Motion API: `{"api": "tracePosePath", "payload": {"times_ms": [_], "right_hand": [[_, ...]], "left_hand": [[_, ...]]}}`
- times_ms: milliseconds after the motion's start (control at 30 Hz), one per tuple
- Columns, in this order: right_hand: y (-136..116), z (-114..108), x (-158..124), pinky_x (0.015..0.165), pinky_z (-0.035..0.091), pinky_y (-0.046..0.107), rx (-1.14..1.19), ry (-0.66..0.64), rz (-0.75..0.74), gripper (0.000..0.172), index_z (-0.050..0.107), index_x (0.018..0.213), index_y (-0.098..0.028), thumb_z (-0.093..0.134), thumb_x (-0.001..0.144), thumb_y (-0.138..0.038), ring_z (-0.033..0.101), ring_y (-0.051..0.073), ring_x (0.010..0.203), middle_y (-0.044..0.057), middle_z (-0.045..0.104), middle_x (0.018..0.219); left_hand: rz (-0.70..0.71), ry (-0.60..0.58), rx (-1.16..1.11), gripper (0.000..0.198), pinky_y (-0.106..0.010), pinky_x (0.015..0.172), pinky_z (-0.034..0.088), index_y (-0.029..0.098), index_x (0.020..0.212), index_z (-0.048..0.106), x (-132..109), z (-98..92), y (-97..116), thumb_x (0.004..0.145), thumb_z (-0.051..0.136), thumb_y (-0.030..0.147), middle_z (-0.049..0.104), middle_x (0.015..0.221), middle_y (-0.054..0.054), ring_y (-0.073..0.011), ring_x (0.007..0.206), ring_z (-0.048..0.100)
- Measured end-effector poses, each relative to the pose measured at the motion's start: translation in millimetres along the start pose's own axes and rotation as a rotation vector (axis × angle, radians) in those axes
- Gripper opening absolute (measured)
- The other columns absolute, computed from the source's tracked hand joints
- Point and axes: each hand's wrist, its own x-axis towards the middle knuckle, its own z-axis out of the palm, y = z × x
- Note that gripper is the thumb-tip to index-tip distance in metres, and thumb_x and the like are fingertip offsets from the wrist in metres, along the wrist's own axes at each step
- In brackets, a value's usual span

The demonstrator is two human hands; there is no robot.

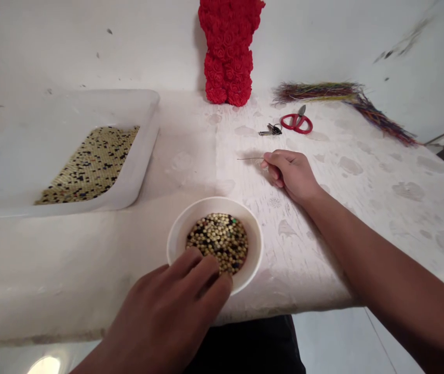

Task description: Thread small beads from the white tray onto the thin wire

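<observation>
My left hand [171, 306] reaches over the near rim of a white bowl [174, 236] with its fingers curled. The fingertips dip in among small gold and black beads [217, 234] and are hidden, so what they grip cannot be made out. Further right, my right hand [292, 174] is closed in a pinch just above the table. Between its thumb and finger sticks a thin wire [250, 158], pointing left. Beyond that hand lie small keys on a ring [271, 130] and red-handled scissors [296, 123].
At the left stands a translucent plastic bin [144, 156] with a beaded sheet [93, 161] inside. A red figure of roses [228, 57] stands against the wall. Bundles of coloured wire or thread [319, 92] lie at the back right. The table's [89, 291] front edge runs close below the bowl.
</observation>
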Motion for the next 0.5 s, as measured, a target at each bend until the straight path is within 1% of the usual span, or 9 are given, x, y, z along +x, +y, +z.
{"api": "tracePosePath", "payload": {"times_ms": [33, 133, 233, 367, 500], "right_hand": [[0.3, 0.0, 0.1, 0.035, 0.023, 0.023, 0.002, 0.001, 0.0, 0.025, 0.07, 0.067, -0.016, 0.068, 0.087, -0.031, 0.036, 0.006, 0.034, -0.005, 0.046, 0.045], [0.8, 0.1, 0.5, 0.035, 0.024, 0.022, -0.002, 0.004, 0.002, 0.026, 0.07, 0.067, -0.017, 0.068, 0.087, -0.033, 0.036, 0.006, 0.034, -0.005, 0.046, 0.045], [0.7, 0.3, 0.9, 0.034, 0.024, 0.022, -0.005, -0.002, -0.007, 0.03, 0.07, 0.066, -0.017, 0.068, 0.088, -0.036, 0.035, 0.006, 0.034, -0.005, 0.046, 0.045], [0.5, 0.3, 0.5, 0.034, 0.024, 0.022, -0.017, -0.006, -0.009, 0.036, 0.069, 0.064, -0.017, 0.066, 0.091, -0.04, 0.036, 0.006, 0.033, -0.005, 0.046, 0.044], [0.3, 0.6, -0.3, 0.034, 0.024, 0.022, -0.039, -0.007, -0.014, 0.038, 0.069, 0.063, -0.017, 0.066, 0.091, -0.043, 0.037, 0.006, 0.033, -0.005, 0.046, 0.043]], "left_hand": [[0.001, -0.005, -0.002, 0.019, -0.033, 0.056, 0.041, 0.022, 0.091, 0.061, 0.2, 0.1, 0.1, 0.096, 0.047, 0.01, 0.063, 0.082, -0.001, -0.0219, 0.075, 0.056], [-0.025, 0.029, 0.014, 0.018, -0.033, 0.057, 0.042, 0.022, 0.089, 0.061, 1.0, 1.0, -0.5, 0.095, 0.049, 0.01, 0.062, 0.081, -0.001, -0.0222, 0.076, 0.056], [-0.004, 0.026, -0.002, 0.019, -0.033, 0.058, 0.043, 0.023, 0.092, 0.062, 1.6, 0.7, -1.9, 0.095, 0.049, 0.009, 0.063, 0.082, -0.001, -0.0213, 0.076, 0.056], [-0.039, 0.061, 0.083, 0.015, -0.033, 0.058, 0.044, 0.022, 0.088, 0.062, 2.0, -0.8, -1.9, 0.094, 0.052, 0.012, 0.062, 0.079, -0.001, -0.0217, 0.076, 0.058], [0.022, 0.007, 0.018, 0.019, -0.032, 0.057, 0.044, 0.023, 0.088, 0.061, 1.9, 0.5, 0.7, 0.094, 0.049, 0.01, 0.062, 0.08, 0.0, -0.0208, 0.075, 0.058]]}}
